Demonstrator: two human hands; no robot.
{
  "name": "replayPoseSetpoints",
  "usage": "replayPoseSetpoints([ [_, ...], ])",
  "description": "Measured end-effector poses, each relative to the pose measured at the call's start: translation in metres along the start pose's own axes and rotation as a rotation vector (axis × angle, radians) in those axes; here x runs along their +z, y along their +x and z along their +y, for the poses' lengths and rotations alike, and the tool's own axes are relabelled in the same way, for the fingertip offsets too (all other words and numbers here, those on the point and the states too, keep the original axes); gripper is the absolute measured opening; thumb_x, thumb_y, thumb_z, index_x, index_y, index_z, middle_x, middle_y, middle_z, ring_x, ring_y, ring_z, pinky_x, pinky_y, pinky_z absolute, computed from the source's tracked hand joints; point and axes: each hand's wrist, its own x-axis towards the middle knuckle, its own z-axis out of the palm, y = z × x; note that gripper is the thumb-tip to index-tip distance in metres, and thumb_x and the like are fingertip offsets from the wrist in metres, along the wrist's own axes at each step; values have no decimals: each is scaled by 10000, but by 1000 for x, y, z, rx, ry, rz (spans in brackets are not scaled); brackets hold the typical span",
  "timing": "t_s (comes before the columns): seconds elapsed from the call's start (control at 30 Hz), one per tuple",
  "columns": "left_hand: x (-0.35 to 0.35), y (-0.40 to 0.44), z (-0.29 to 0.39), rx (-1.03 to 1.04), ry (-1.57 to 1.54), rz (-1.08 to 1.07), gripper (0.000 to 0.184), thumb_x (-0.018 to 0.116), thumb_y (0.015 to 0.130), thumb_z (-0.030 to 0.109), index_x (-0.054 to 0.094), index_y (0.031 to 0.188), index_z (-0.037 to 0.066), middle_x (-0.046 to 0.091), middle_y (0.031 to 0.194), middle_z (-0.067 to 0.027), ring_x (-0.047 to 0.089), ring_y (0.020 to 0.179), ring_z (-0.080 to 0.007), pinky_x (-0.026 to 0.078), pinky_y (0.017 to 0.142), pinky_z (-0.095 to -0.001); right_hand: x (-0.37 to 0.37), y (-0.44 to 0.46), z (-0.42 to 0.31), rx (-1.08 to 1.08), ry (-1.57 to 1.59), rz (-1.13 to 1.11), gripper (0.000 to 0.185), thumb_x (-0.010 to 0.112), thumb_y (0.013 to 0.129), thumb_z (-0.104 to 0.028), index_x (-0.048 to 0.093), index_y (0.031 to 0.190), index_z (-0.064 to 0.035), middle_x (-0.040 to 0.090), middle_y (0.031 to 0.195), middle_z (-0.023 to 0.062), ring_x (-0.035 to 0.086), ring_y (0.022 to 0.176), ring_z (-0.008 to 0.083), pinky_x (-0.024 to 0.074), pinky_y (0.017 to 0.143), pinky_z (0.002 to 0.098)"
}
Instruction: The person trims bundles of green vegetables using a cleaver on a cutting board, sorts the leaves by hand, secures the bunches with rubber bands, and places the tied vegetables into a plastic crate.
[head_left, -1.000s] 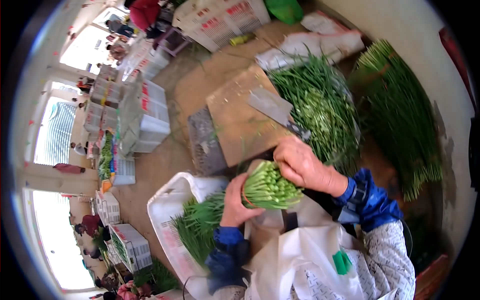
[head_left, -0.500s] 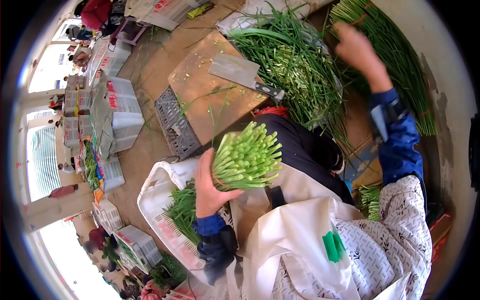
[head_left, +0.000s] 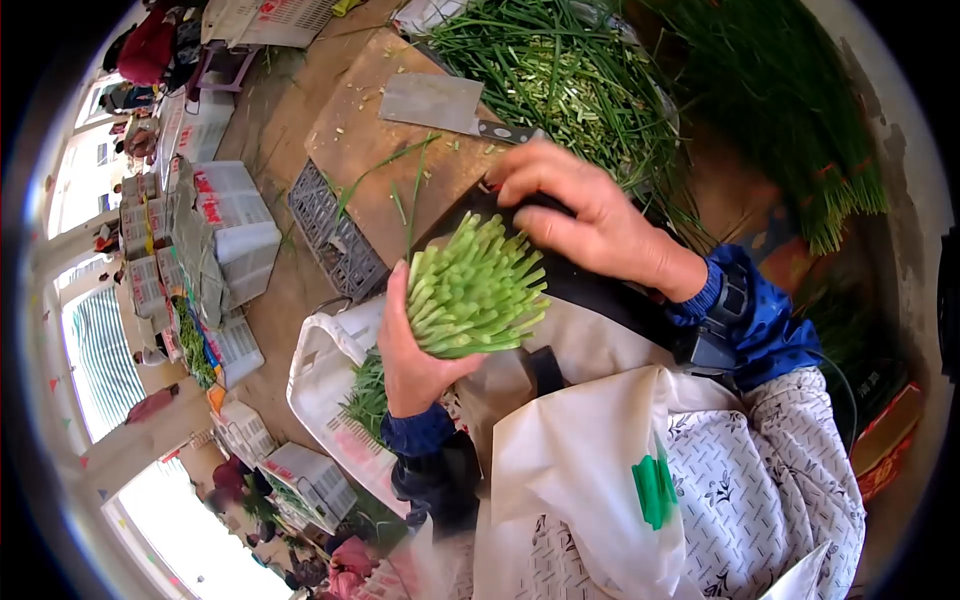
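Readable text: none | draped crate (head_left: 238, 215): red print near one edge, too blurred to read | far crate (head_left: 262, 24): red print, illegible | near crate (head_left: 312, 362): red print on its wall, illegible

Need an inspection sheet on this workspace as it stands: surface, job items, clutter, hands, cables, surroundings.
Surface: wooden board, leaf strands across it
Job items: bundle of green stalks, cut ends showing; cleaver, blade on board
Clutter: heap of trimmings beside board
Hands: left hand grips bundle; right hand near it, open
Cables: thin dark cord by right sleeve
Surroundings: white crates, people farther off
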Motion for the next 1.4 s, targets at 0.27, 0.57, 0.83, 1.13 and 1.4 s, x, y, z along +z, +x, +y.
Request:
replayPoseSetpoints([
  [0.27,5,2,1,-81,-164,-22,1180,909,521,173,265,1486,-45,519,1357,-189,563,1211,-277,455,1024,-382,10,-11,-6,40,68,-104,215,664,815,-20,582,1014,-23,530,1240,179,544,1163,340,456,975,402],
  [0.57,1,0,-6,-97,-103,-86,1272,930,501,168,193,1518,-31,407,1466,-172,474,1306,-277,388,1101,-398,21,-12,-3,-220,-327,126,213,744,690,-45,629,869,-33,619,1066,108,589,964,302,457,844,407],
  [0.83,-1,7,-6,-24,-58,-41,1204,930,506,226,279,1485,-30,516,1364,-200,562,1207,-301,449,1026,-396,19,-6,-4,-321,-411,76,186,714,675,-17,600,822,-29,591,952,80,577,900,279,458,852,415],
  [1.13,-3,8,-4,-63,-36,-3,1092,912,515,209,378,1440,-17,600,1278,-187,623,1128,-303,492,972,-386,12,5,7,-271,-426,74,193,662,695,48,568,854,-10,596,905,121,594,857,322,488,879,460],
  [1.4,-49,16,-50,-218,-226,230,968,893,565,102,430,1409,-11,605,1259,-144,615,1109,-224,489,974,-354,-145,53,84,220,-554,674,212,611,922,-174,689,989,11,727,824,56,653,761,123,504,700,274],
])
